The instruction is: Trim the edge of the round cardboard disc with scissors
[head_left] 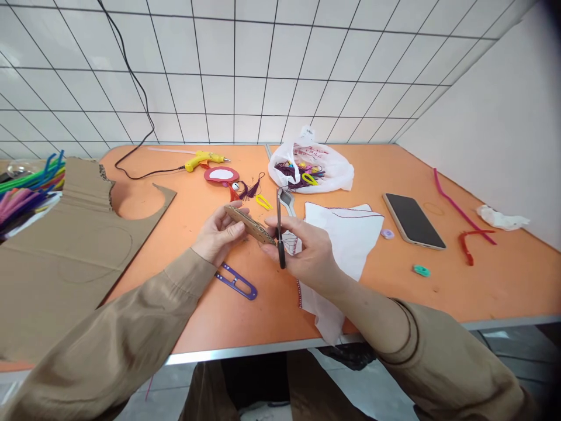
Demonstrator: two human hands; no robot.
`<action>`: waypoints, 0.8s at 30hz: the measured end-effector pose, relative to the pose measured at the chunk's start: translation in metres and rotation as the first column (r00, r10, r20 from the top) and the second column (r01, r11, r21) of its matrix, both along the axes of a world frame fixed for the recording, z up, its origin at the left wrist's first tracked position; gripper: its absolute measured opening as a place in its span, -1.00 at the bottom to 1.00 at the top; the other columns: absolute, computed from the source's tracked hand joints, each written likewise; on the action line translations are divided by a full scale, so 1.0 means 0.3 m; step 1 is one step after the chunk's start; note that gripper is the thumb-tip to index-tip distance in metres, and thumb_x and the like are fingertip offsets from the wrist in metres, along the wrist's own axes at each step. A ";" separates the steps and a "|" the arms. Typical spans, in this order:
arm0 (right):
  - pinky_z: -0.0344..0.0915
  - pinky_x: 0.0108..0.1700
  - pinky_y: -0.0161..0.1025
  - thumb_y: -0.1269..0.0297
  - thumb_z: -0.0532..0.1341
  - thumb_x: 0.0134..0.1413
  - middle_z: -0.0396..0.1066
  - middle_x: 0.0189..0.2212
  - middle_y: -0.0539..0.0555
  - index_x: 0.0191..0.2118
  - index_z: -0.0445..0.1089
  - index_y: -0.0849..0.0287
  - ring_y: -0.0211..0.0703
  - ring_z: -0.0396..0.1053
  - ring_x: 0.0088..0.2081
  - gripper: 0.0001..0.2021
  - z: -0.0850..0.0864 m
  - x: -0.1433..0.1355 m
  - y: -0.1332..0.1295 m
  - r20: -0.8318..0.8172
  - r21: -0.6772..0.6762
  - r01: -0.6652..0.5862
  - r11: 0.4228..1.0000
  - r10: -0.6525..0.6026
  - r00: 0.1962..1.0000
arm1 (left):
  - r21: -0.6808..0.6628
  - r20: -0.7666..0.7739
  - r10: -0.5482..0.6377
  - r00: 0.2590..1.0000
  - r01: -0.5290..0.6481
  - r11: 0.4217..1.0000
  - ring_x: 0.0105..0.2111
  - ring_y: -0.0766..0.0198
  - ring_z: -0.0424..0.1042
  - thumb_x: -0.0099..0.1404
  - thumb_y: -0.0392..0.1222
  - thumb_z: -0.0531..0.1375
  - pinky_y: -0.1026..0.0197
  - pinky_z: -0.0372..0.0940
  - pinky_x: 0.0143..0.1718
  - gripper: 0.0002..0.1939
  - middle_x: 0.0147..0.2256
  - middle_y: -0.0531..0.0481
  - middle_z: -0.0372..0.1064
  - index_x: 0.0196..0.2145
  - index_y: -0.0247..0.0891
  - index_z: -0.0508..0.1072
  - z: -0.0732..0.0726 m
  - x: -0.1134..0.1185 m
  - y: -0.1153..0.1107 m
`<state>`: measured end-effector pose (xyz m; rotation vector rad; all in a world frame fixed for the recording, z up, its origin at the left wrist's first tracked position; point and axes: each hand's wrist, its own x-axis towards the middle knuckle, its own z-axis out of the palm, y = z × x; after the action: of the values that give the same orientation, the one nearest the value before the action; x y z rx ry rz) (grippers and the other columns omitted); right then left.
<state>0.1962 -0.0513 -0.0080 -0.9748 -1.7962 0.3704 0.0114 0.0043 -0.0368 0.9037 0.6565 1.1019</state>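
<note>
My left hand (222,233) pinches a small piece of cardboard (249,224) by its left end, thumb on the near face. The piece is tilted, its cut edge turned up. Scissors (279,219) with black handles are in my right hand (309,248), blades pointing away from me. The fingertips of that hand are at the cardboard's right end; whether they touch it I cannot tell. Beneath the hands lie a purple flat plastic strip (239,282) with slots and a white cloth (346,234) with dark red stitched edges.
A large cardboard sheet (74,251) with a cut-out covers the left. Behind are a yellow glue gun (204,159), a red oval piece (221,174), tassels (250,190) and a plastic bag (331,169). To the right lie a phone (413,220) and pipe cleaners (458,202).
</note>
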 end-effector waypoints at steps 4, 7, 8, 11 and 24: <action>0.41 -0.18 -0.13 0.29 0.33 0.04 0.55 -0.26 0.06 -0.07 0.42 0.07 -0.09 0.48 -0.28 -0.71 -0.008 0.001 -0.001 0.016 -0.035 -0.012 0.999 0.012 1.000 | -0.007 0.018 -0.068 0.998 0.068 0.998 0.18 -0.07 0.23 -0.01 -0.19 0.45 -0.05 0.31 0.03 -0.47 0.05 -0.12 0.34 -0.05 -0.14 0.47 0.019 -0.010 -0.006; 0.41 -0.19 -0.15 0.31 0.33 0.03 0.55 -0.27 0.06 -0.06 0.42 0.07 -0.10 0.48 -0.29 -0.70 -0.006 -0.006 -0.004 0.010 -0.046 -0.032 0.998 0.033 0.999 | -0.045 0.020 -0.126 0.992 0.127 0.991 0.26 -0.13 0.10 -0.03 -0.06 0.46 -0.13 0.35 0.01 -0.25 0.24 -0.08 0.12 0.13 0.03 0.34 0.036 -0.013 -0.022; 0.40 -0.20 -0.15 0.32 0.34 0.03 0.55 -0.27 0.06 -0.06 0.42 0.08 -0.11 0.48 -0.30 -0.69 -0.006 -0.009 -0.005 0.006 -0.044 -0.041 0.998 0.042 0.999 | -0.052 0.019 -0.120 0.993 0.121 0.991 0.27 -0.13 0.07 -0.04 -0.02 0.46 -0.13 0.36 0.01 -0.18 0.29 -0.05 0.03 0.17 0.09 0.28 0.039 -0.011 -0.027; 0.41 -0.17 -0.13 0.32 0.33 0.03 0.55 -0.28 0.07 -0.06 0.43 0.07 -0.08 0.48 -0.29 -0.69 -0.006 -0.022 -0.007 0.013 -0.053 -0.051 0.997 0.052 0.999 | -0.056 -0.005 -0.062 0.998 0.062 0.997 0.29 -0.14 0.03 -0.07 0.05 0.47 -0.11 0.40 -0.02 -0.01 0.37 0.00 -0.17 0.25 0.20 0.12 0.035 -0.004 -0.039; 0.40 -0.16 -0.10 0.09 0.35 0.03 0.54 -0.31 0.09 -0.01 0.32 0.09 -0.07 0.50 -0.27 -0.57 0.009 -0.027 -0.020 -0.250 -0.310 -0.148 0.939 0.070 0.966 | -0.121 0.073 -0.018 0.997 0.026 0.992 0.05 -0.11 0.36 0.00 0.07 0.39 -0.18 0.37 -0.07 -0.35 0.19 -0.06 0.21 0.06 0.03 0.37 0.066 -0.008 -0.028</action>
<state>0.1881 -0.0573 -0.0054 -1.0108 -1.6029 0.8426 0.0091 -0.0040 -0.0170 0.7613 0.6461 1.0580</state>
